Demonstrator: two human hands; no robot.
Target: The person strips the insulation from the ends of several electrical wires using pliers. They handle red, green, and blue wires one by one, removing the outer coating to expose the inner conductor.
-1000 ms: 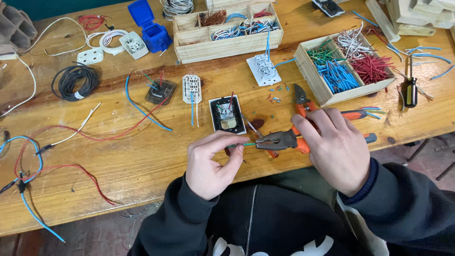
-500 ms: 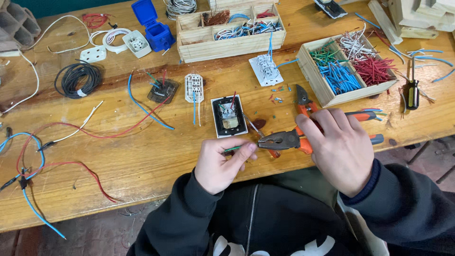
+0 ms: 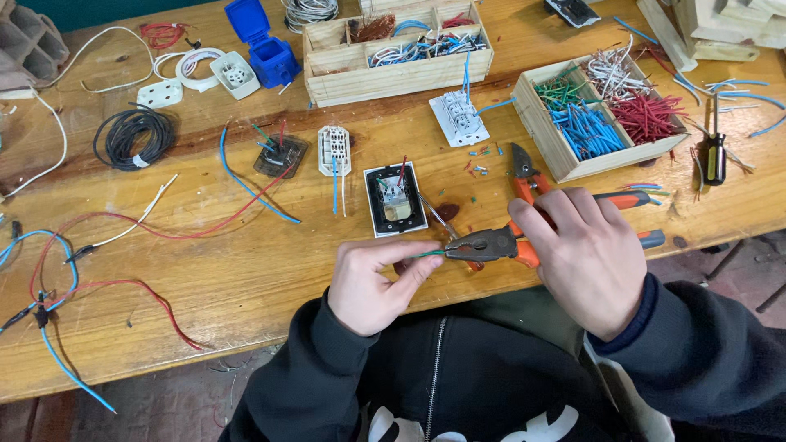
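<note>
Two hands meet at lower centre: my left hand [image 3: 372,282] fingers pinch a short green wire [image 3: 431,254], my right hand [image 3: 585,258] squeezes orange-handled pliers [image 3: 491,244] onto it, over the worktop [image 3: 205,270]. Stripping seems underway; next needs a steady pull.

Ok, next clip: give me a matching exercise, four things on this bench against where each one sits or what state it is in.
Things:
1. pliers
2. screwdriver
3. black cable coil
4. blue box

Places or states:
A. lid open, near the bench's far edge
B. lying at the right end of the bench
C. held in the right hand, nose on a green wire pinched by the left hand
D. lying on the left part of the bench

Pairs: 1-C, 2-B, 3-D, 4-A
</note>
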